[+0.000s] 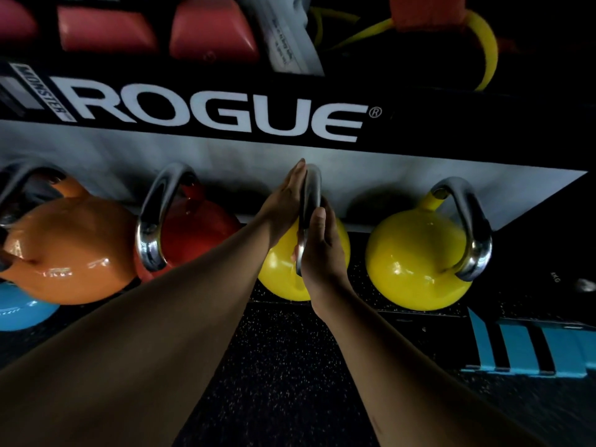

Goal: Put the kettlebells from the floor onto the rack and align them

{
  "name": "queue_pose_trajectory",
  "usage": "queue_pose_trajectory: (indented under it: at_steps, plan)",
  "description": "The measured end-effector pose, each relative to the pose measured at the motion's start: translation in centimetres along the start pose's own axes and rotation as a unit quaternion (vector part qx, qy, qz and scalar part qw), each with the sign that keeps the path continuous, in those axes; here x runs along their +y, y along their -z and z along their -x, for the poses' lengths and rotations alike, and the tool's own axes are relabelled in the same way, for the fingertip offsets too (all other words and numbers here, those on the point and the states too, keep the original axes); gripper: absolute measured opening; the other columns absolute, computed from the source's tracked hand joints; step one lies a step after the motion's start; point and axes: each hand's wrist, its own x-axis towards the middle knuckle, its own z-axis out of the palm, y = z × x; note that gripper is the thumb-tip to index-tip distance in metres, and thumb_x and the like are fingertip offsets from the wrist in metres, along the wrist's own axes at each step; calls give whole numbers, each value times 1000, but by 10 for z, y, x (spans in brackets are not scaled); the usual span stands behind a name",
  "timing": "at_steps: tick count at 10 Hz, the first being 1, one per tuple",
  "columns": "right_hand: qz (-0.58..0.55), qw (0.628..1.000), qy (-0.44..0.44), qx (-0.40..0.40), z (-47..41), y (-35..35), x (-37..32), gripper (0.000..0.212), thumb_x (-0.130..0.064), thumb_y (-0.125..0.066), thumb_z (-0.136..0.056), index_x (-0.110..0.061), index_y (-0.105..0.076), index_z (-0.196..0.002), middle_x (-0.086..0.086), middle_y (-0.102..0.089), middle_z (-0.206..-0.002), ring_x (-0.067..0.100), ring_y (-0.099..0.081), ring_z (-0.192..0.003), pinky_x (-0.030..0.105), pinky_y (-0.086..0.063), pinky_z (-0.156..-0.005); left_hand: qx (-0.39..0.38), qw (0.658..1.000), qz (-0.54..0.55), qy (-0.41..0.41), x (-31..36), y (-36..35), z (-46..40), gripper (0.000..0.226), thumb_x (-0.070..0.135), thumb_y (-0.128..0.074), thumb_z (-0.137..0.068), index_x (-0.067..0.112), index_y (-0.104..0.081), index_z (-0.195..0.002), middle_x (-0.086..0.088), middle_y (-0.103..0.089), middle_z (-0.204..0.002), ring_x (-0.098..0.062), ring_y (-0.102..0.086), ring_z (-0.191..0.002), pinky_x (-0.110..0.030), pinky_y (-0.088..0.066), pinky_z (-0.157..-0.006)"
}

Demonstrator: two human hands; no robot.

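Note:
A yellow kettlebell (277, 275) with a steel handle sits on the low shelf of the black rack (322, 104) marked ROGUE. My left hand (285, 201) lies flat against the left side of its handle, fingers straight. My right hand (319, 246) presses the handle's right side, thumb on the steel. The handle is squeezed between both palms. A second yellow kettlebell (416, 259) stands to its right, a red one (200, 221) and an orange one (71, 250) to its left, all on the same shelf.
A blue kettlebell (19, 314) shows at the lower left edge. Red padded items (106, 30) and yellow bands (483, 50) fill the upper shelf. Speckled black rubber floor (277, 366) lies below. A blue-striped black step (529, 346) sits at the lower right.

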Motion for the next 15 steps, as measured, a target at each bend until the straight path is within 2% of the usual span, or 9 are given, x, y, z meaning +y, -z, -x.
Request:
queue_pose_trajectory:
  at_steps: [2, 4, 5, 9, 11, 12, 13, 14, 15]
  plan:
    - [26, 1000, 15, 1, 4, 4, -4, 41, -42, -25, -105, -37, -41, -143, -6, -64, -87, 18, -59, -70, 44, -53, -69, -2, 1000, -7, 22, 8, 0, 9, 50, 39, -32, -104, 19, -31, -150, 3, -31, -157, -13, -29, -144, -22, -27, -111]
    - [51, 998, 28, 1, 7, 1, -5, 46, -52, -22, -100, -45, -35, -144, 1, -70, -108, 18, -64, -82, 51, -55, -77, 21, 999, -19, 16, 11, -4, 7, 54, 40, -24, -103, 15, -31, -150, -3, -31, -158, -14, -27, -145, -34, -18, -122]
    - [64, 997, 33, -7, 4, 8, -8, 46, -43, -24, -104, -36, -34, -148, -5, -65, -86, 14, -60, -66, 43, -53, -67, 19, 999, -28, 14, 10, -4, 8, 50, 34, -23, -105, 14, -28, -151, -7, -31, -158, -19, -28, -145, -38, -22, -121]
    - [58, 998, 3, -28, 8, 10, -9, 44, -43, -24, -105, -39, -35, -147, -3, -62, -81, 20, -59, -66, 45, -53, -66, 24, 998, 25, 60, 8, -2, 13, 46, 23, -37, -104, 9, -34, -147, -10, -38, -154, -24, -39, -140, -28, -38, -103]
    - [132, 989, -13, -69, -5, 18, -16, 50, -50, -26, -97, -40, -34, -145, 11, -64, -121, 33, -65, -100, 54, -55, -89, 55, 993, -103, 2, 19, -2, 14, 46, 29, -30, -106, 8, -37, -146, -12, -38, -153, -25, -36, -141, -14, -26, -97]
    - [204, 973, -19, -106, -10, 35, -27, 40, -46, -35, -99, -35, -47, -135, 11, -67, -117, 36, -67, -99, 57, -55, -88, 76, 964, -248, -59, 32, 6, 11, 43, 27, -34, -105, 6, -44, -141, -18, -46, -146, -28, -42, -136, -14, -27, -99]
    - [296, 951, 48, -79, -17, 75, -40, 11, -39, -54, -91, -35, -64, -94, 6, -73, -101, 31, -69, -93, 47, -56, -84, 32, 884, -438, -159, 38, 19, 17, 49, 34, -35, -99, 10, -46, -139, -19, -45, -144, -36, -45, -132, -40, -36, -109]
    - [364, 927, 76, -55, -17, 103, -45, 10, -26, -59, -89, -29, -67, -92, 3, -73, -99, 20, -67, -93, 31, -52, -82, 31, 843, -504, -183, 41, 17, 38, 48, 37, -32, -96, 19, -45, -138, -12, -42, -148, -35, -43, -132, -49, -34, -109]
    - [419, 901, 99, -50, -3, 141, -46, 14, -19, -58, -87, -22, -70, -95, 6, -74, -101, 24, -67, -101, 36, -53, -86, 60, 738, -643, -195, 47, -8, 74, 40, 29, -39, -96, 20, -45, -135, -8, -40, -149, -34, -39, -133, -58, -22, -114]
